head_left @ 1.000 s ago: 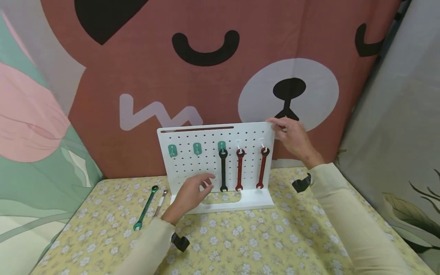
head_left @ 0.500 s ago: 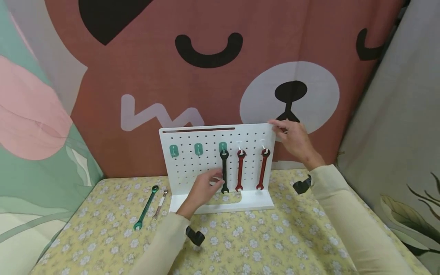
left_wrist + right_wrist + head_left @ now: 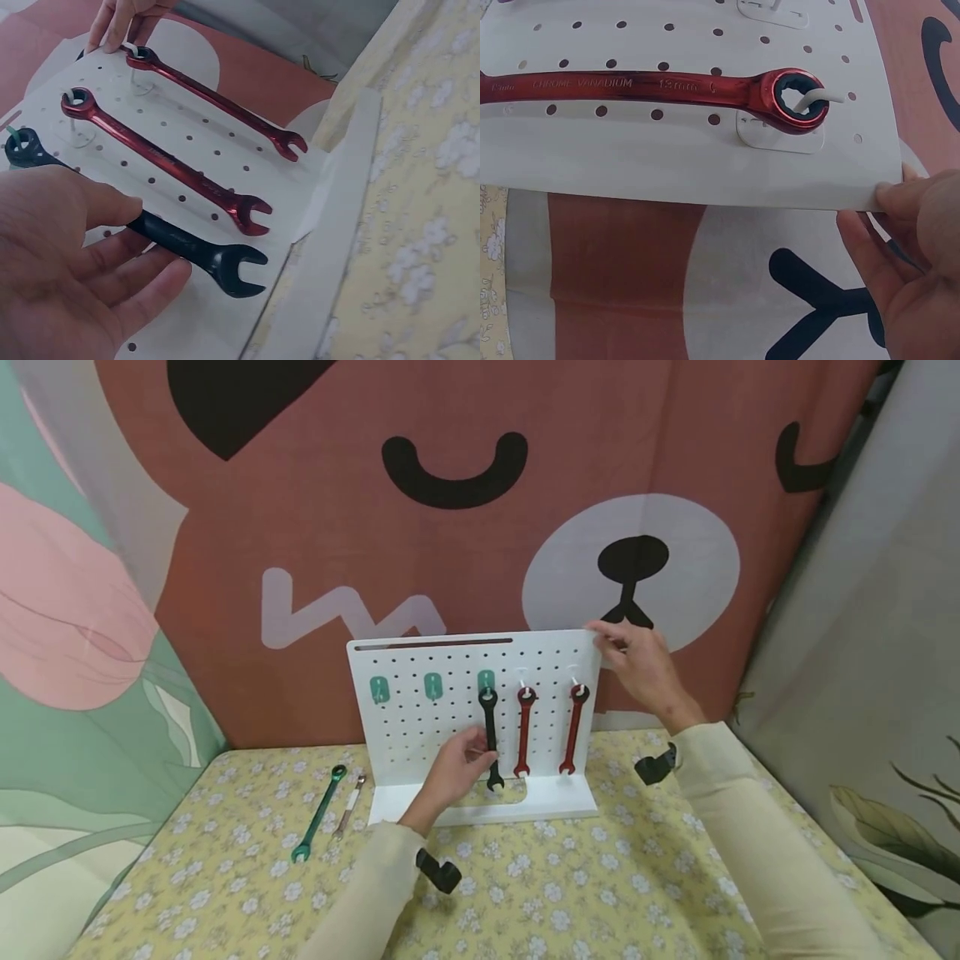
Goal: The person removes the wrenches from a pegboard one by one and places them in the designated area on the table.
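Observation:
A black combination wrench point(image 3: 491, 727) hangs by its ring end at a teal hook point(image 3: 486, 678) on the white pegboard point(image 3: 412, 735). My left hand point(image 3: 450, 772) pinches its shaft between thumb and fingers; in the left wrist view the open end point(image 3: 236, 268) sticks out past the fingertips. Up at the board's top right corner, my right hand point(image 3: 642, 667) grips the edge, thumb on the front face point(image 3: 889, 196). Two red wrenches hang to the right of the black one: a nearer red wrench point(image 3: 523, 735) and an outer red wrench point(image 3: 575, 727), each on a clear hook.
Two more teal hooks, one far left point(image 3: 379, 689) and one beside it point(image 3: 433, 686), hold nothing. Left of the board, a green wrench point(image 3: 318, 814) and a smaller silvery wrench point(image 3: 348, 808) lie on the flowered tablecloth point(image 3: 555, 893). A printed curtain point(image 3: 300, 693) hangs behind.
My left hand has moved right to the black wrench and taken hold of its shaft. The wrench's lower end has swung slightly right and outward. My right hand stays at the corner.

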A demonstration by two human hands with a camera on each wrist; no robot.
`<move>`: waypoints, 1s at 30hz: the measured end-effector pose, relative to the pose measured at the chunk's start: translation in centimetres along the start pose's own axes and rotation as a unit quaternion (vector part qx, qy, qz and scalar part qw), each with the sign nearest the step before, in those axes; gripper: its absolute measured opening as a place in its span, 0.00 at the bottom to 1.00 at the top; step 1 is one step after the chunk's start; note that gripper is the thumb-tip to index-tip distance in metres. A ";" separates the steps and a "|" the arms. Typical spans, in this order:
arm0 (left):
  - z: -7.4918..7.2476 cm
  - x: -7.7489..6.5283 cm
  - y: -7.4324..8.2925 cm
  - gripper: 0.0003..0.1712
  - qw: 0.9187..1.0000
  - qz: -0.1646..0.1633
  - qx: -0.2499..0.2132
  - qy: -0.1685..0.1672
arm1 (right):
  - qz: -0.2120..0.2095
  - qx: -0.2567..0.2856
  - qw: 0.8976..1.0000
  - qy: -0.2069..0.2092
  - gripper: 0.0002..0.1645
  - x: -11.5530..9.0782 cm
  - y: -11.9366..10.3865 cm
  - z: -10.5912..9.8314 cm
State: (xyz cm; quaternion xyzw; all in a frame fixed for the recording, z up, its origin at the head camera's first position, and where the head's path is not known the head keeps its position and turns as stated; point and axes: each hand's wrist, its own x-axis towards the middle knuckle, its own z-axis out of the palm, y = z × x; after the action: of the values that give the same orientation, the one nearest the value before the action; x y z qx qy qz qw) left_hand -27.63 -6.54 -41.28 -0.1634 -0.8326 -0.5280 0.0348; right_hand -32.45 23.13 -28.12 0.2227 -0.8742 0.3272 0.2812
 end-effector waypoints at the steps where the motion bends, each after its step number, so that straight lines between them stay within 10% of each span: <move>1: 0.0 0.0 -0.1 0.09 1.000 -0.005 -0.006 0.001 | 0.000 -0.001 1.000 -0.001 0.18 0.1 -0.1 0.0; 30: -0.5 -2.6 0.9 0.13 0.992 0.001 -0.126 -0.031 | 0.034 -0.005 0.999 -0.032 0.18 0.3 -0.6 -0.3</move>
State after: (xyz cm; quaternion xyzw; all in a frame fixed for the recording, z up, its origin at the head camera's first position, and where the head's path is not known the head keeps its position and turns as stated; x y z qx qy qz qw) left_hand -24.97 -7.22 -40.83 -0.1840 -0.7602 -0.6230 -0.0112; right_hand -32.25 22.87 -27.45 0.2013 -0.8916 0.3247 0.2432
